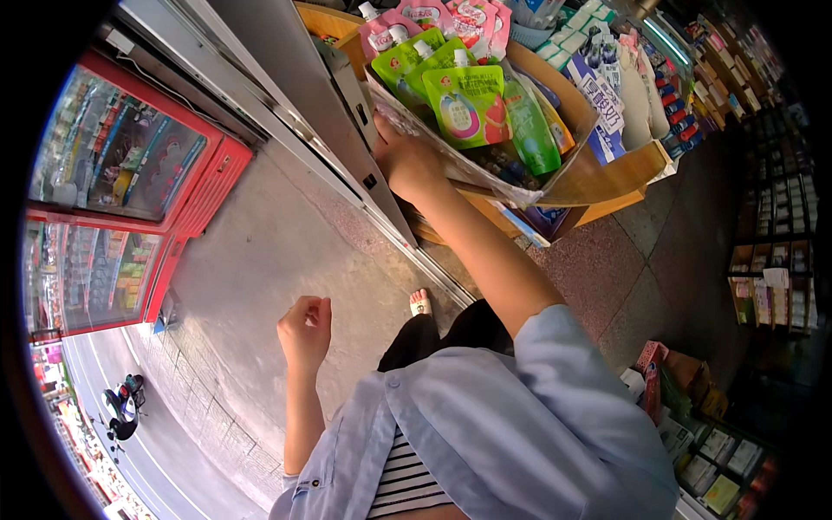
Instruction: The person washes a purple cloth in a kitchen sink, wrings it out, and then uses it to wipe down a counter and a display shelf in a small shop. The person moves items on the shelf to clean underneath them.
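Note:
My right hand [406, 159] reaches up to the edge of a metal sliding door frame [364, 149], beside a box of drink pouches; its fingertips are partly hidden, so its grip cannot be told. Green jelly pouches [465, 107] with white caps stand in the box [448, 162], with pink pouches [474, 23] behind them. My left hand [305, 328] hangs in the air over the concrete floor, fingers curled in towards the thumb, with nothing plainly seen in it.
Red-framed glass display fridges [175, 201] stand at the left, near a street with a parked scooter [123, 406]. A metal door track [442, 273] crosses the floor by my foot [420, 302]. A wooden counter [611, 175] holds yogurt cartons [601, 97]. Stocked shelves [773, 247] line the right.

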`<action>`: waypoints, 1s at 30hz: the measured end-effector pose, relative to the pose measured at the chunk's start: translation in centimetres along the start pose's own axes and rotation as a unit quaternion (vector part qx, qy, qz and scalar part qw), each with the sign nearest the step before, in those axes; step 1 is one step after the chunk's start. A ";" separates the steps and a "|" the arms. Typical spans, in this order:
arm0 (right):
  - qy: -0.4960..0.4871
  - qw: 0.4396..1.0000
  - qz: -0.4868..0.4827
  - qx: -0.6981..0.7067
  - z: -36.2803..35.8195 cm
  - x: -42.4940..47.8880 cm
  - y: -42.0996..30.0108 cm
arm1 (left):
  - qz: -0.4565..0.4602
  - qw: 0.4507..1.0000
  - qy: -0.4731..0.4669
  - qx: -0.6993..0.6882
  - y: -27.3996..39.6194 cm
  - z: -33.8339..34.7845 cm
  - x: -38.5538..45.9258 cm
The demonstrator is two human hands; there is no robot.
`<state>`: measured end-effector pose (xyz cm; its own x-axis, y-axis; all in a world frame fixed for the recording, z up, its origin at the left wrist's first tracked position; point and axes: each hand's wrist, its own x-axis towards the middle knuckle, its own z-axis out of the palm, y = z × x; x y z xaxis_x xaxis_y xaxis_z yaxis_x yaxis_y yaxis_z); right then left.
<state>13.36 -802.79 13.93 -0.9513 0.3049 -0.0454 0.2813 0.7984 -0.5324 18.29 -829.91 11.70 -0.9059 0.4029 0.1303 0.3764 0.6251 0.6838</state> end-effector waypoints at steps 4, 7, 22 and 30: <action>0.248 0.951 -0.153 -0.105 1.0 -8.3 7.0 | 0.025 0.997 -0.063 -0.033 0.9 2.6 0.7; 0.221 0.970 -0.061 -0.082 -0.8 -16.3 8.3 | 0.031 0.994 -0.097 -0.038 0.6 3.7 0.1; 0.107 0.985 -0.105 -0.085 14.2 -10.0 22.9 | -0.204 0.976 -0.072 0.029 0.3 11.5 -19.6; 0.223 0.961 -0.159 -0.038 20.2 -3.9 23.6 | -0.374 0.921 -0.097 0.051 1.0 13.9 -32.3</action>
<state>21.13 -795.57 -15.53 -0.8465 0.2181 0.4857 0.0098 0.9184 -0.3954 50.61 -832.99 -1.78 -0.8713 -0.0602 -0.4871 -0.3134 0.8320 0.4578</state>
